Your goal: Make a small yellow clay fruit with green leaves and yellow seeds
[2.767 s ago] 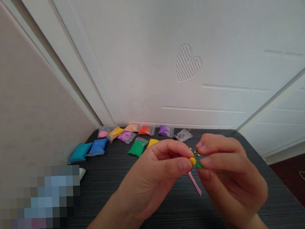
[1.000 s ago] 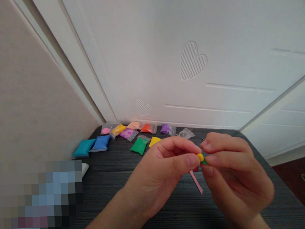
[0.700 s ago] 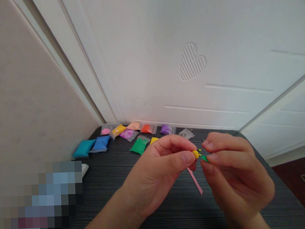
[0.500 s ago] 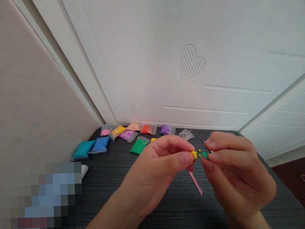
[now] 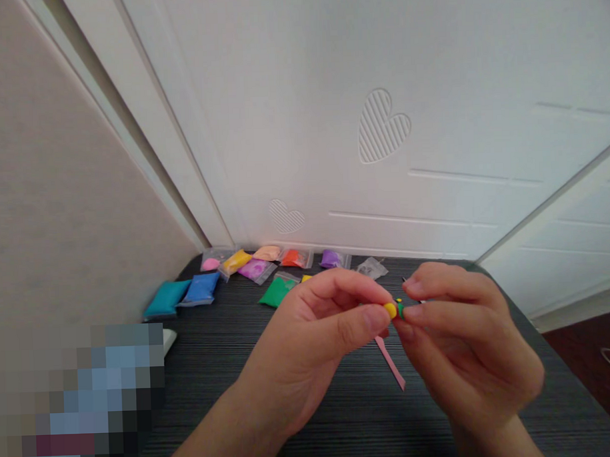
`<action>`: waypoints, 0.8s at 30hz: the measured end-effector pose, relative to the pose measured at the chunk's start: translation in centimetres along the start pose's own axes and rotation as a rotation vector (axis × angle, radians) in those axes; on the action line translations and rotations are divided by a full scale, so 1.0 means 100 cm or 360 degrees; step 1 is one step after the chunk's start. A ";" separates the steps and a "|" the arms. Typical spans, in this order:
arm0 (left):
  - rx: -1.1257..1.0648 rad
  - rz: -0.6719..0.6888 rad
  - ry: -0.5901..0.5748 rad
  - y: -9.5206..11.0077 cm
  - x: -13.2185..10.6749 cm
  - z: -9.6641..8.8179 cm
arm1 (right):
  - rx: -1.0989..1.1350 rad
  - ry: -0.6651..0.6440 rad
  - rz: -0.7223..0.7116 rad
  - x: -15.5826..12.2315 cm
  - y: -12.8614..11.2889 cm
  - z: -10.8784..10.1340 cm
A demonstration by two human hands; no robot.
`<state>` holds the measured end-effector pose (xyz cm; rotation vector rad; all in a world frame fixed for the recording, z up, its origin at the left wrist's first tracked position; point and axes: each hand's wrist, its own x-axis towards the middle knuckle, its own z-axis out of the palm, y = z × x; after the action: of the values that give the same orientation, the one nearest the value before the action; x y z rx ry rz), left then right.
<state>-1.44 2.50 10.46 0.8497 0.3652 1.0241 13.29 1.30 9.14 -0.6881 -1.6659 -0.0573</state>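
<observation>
Between the thumb and fingertips of my left hand [image 5: 333, 321] is a small rounded piece of yellow clay [image 5: 390, 311]. My right hand [image 5: 463, 329] pinches a small piece of green clay [image 5: 400, 310], mostly covered by the fingertips. The green piece is right beside the yellow one; whether they touch I cannot tell for sure. Just behind them a tiny yellow bit [image 5: 399, 300] lies on the table. A flat pink strip-like tool [image 5: 390, 363] lies below my hands, its upper end hidden by my left fingers. A thin dark tool is mostly covered by my right hand.
Along the back of the dark table [image 5: 240, 364] lie several clay packets: teal [image 5: 168, 298], blue [image 5: 201, 289], green [image 5: 277, 291], orange-red [image 5: 293, 257] and purple [image 5: 331, 258]. A clear plastic bag [image 5: 372, 268] lies right of them. A white panel wall [image 5: 301, 122] rises behind.
My right hand has moved left, bringing the green clay up to the yellow piece. The yellow piece has turned slightly in my left fingers, which have barely moved.
</observation>
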 end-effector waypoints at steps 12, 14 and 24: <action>0.0014 0.0007 0.0022 0.000 -0.001 0.000 | 0.0101 0.0056 0.0020 0.001 -0.003 0.001; 0.0057 0.0049 0.0005 -0.001 -0.002 -0.001 | 0.0074 0.0053 0.0014 0.001 -0.003 0.001; 0.0634 0.0562 0.0225 0.000 -0.006 0.001 | -0.0172 -0.0014 -0.0079 0.003 -0.003 -0.002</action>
<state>-1.71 1.94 10.43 1.2322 0.5641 1.3687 13.32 1.10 9.53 -0.7289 -1.6975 -0.1814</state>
